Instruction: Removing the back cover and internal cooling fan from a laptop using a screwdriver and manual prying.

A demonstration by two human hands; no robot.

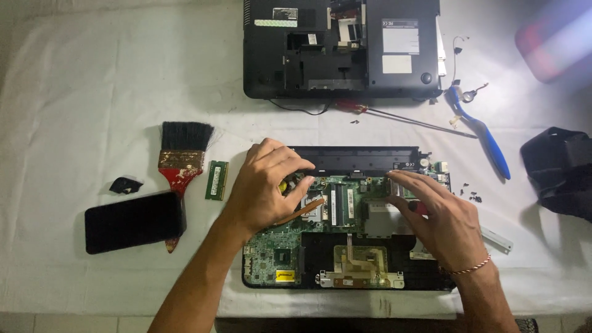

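1. While both hands work over it, the opened laptop base (345, 246) with its green circuit board bared lies at lower centre of the frame on the white worktop (92, 92).
2. The left hand (265, 185) curls over the board's upper left, its grip narrow, fingertips pinched at a small part near a copper pipe (305, 208).
3. The right hand (441, 219) rests on the board's right side, fingers spread flat; something red shows under it, so whether it holds anything I cannot tell.
4. Left of the board lie a memory stick (216, 180), a paintbrush (182, 163) and a dark phone (132, 221).
5. At top centre sits a black laptop shell (342, 49); right of it, a blue tool (487, 139).
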